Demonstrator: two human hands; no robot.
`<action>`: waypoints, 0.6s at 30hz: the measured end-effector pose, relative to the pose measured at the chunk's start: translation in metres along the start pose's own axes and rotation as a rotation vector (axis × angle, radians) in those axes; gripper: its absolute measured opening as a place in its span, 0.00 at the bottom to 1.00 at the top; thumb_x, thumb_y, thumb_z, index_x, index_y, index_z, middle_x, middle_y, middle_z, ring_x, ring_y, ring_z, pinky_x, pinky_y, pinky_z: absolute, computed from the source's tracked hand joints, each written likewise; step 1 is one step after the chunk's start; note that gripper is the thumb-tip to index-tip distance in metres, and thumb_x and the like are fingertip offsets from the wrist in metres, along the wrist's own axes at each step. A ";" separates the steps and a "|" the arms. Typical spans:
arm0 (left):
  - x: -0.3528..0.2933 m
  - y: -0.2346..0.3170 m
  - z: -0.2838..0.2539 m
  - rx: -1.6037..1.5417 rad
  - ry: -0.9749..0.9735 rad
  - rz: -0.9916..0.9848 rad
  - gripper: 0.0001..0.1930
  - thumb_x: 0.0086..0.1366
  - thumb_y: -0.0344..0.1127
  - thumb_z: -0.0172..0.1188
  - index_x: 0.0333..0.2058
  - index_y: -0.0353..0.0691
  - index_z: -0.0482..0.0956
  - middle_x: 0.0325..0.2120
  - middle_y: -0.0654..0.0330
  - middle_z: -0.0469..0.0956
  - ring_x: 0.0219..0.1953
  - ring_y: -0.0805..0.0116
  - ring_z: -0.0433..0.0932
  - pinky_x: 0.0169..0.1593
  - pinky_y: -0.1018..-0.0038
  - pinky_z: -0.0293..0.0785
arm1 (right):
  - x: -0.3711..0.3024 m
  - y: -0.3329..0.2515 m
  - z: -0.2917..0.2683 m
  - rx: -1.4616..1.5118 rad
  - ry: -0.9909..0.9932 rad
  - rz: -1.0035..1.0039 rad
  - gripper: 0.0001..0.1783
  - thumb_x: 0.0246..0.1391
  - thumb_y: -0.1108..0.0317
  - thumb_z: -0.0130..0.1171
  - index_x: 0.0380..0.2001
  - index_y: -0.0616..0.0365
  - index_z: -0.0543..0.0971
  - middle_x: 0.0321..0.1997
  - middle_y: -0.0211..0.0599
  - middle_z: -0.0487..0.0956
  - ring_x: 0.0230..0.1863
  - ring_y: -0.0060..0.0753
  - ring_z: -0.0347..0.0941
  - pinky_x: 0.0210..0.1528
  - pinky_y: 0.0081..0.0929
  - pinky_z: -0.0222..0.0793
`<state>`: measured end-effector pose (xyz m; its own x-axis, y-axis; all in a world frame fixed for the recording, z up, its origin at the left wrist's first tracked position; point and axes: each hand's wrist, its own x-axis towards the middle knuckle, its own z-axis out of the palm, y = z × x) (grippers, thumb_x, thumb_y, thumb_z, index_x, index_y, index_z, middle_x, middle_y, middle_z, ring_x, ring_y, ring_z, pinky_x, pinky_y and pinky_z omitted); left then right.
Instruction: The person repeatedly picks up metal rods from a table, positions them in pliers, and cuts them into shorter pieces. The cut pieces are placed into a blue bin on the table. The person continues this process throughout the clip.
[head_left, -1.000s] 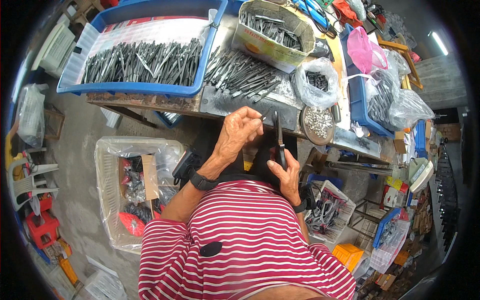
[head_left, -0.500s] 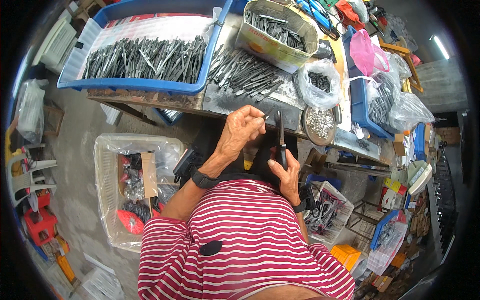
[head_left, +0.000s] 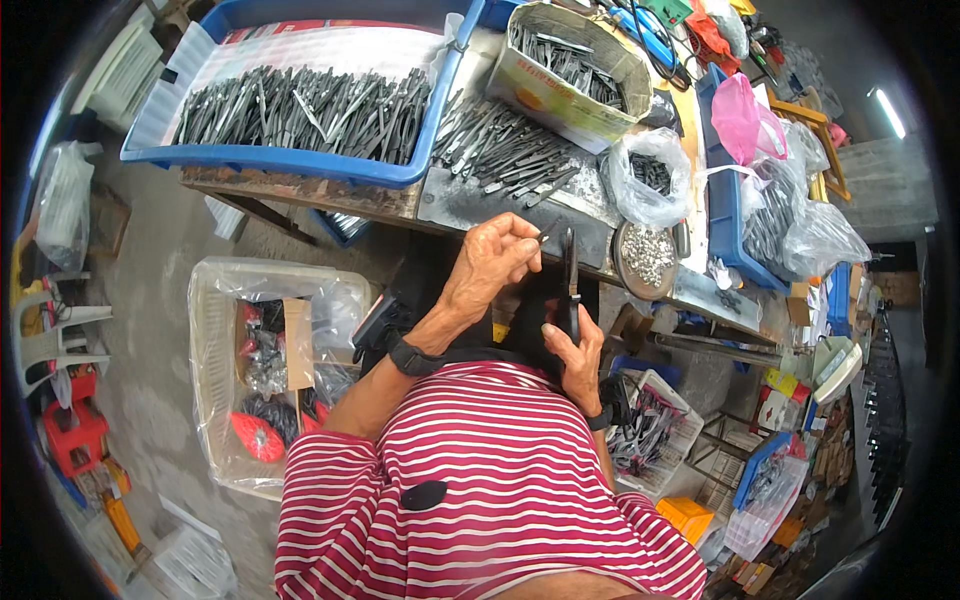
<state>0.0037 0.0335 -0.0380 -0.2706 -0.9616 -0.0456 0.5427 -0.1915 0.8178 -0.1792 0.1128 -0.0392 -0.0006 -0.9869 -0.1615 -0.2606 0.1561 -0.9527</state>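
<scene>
My left hand (head_left: 492,262) is closed in a pinch in front of the bench, with a small dark piece (head_left: 543,238) at the fingertips. It is too small to name. Just to the right, my right hand (head_left: 575,357) is wrapped round a slim black metal tool (head_left: 572,285) that stands upright with its narrow end up. The piece and the tool are a short gap apart. On the bench edge beyond lies a loose heap of dark metal strips (head_left: 505,150). A round dish (head_left: 627,284) of small shiny metal parts sits to the right of the tool.
A blue tray (head_left: 290,172) full of dark strips stands at the far left of the bench. Behind the heap are a cardboard box (head_left: 560,95) and a clear plastic bag (head_left: 650,205), both holding metal parts. A lined crate (head_left: 215,400) stands on the floor at left.
The view has shifted slightly, so the bench and its contents sit a little further right. Both hands keep nearly the same pose, the small piece still close to the tool.
</scene>
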 end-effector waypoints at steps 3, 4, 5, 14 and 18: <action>-0.001 0.002 -0.001 -0.017 0.005 -0.010 0.09 0.65 0.36 0.56 0.39 0.36 0.72 0.24 0.63 0.77 0.22 0.84 0.67 0.24 0.87 0.61 | 0.000 0.001 0.001 -0.003 -0.004 -0.001 0.15 0.49 0.63 0.62 0.35 0.63 0.74 0.24 0.28 0.70 0.25 0.21 0.62 0.28 0.22 0.60; -0.001 0.002 -0.001 -0.012 0.005 -0.014 0.09 0.65 0.36 0.56 0.39 0.36 0.73 0.24 0.63 0.77 0.22 0.84 0.67 0.24 0.87 0.61 | 0.001 0.001 0.001 -0.005 -0.006 -0.003 0.16 0.49 0.63 0.62 0.36 0.63 0.74 0.25 0.28 0.70 0.25 0.20 0.63 0.28 0.21 0.60; -0.001 0.002 -0.001 -0.007 0.002 -0.017 0.09 0.65 0.36 0.56 0.38 0.36 0.73 0.24 0.63 0.77 0.22 0.84 0.67 0.24 0.87 0.61 | 0.001 0.001 0.001 -0.024 -0.001 0.023 0.16 0.49 0.63 0.62 0.36 0.63 0.74 0.25 0.28 0.70 0.25 0.20 0.63 0.28 0.21 0.60; -0.001 0.001 0.000 -0.001 0.005 -0.011 0.09 0.65 0.36 0.56 0.38 0.37 0.73 0.24 0.63 0.77 0.22 0.83 0.68 0.24 0.87 0.61 | 0.000 0.005 0.000 -0.016 0.001 -0.012 0.18 0.49 0.61 0.62 0.36 0.64 0.74 0.26 0.29 0.70 0.26 0.22 0.63 0.29 0.23 0.60; -0.001 0.000 0.000 -0.011 0.009 -0.020 0.09 0.65 0.37 0.57 0.38 0.37 0.73 0.24 0.63 0.77 0.21 0.84 0.67 0.24 0.87 0.60 | 0.001 0.005 -0.001 -0.035 0.000 -0.005 0.18 0.49 0.59 0.62 0.36 0.63 0.74 0.25 0.29 0.69 0.25 0.23 0.62 0.28 0.24 0.59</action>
<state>0.0044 0.0341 -0.0378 -0.2745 -0.9593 -0.0667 0.5459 -0.2126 0.8104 -0.1813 0.1130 -0.0443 0.0010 -0.9877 -0.1566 -0.2946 0.1494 -0.9439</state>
